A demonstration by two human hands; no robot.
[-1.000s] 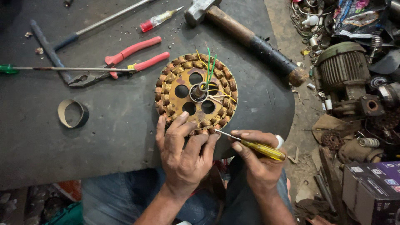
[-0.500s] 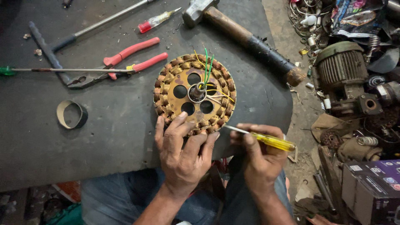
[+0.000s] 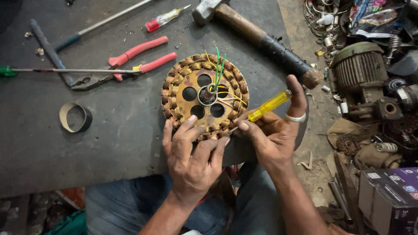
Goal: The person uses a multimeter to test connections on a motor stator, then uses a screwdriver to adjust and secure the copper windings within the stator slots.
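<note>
A round stator with copper windings, several holes and green and yellow wires at its hub lies on the dark work surface. My left hand presses on its near rim with fingers spread. My right hand grips a yellow-handled screwdriver, whose tip points into the windings at the stator's near right edge. A pale ring sits on my right thumb.
Red-handled pliers, a green-handled screwdriver, a red-handled screwdriver and a hammer lie behind the stator. A tape roll rests at the left. An electric motor, scrap parts and a dark box crowd the floor to the right.
My right hand has swung the screwdriver handle up and away, so it now slants toward the far right. My left hand stays on the stator's rim.
</note>
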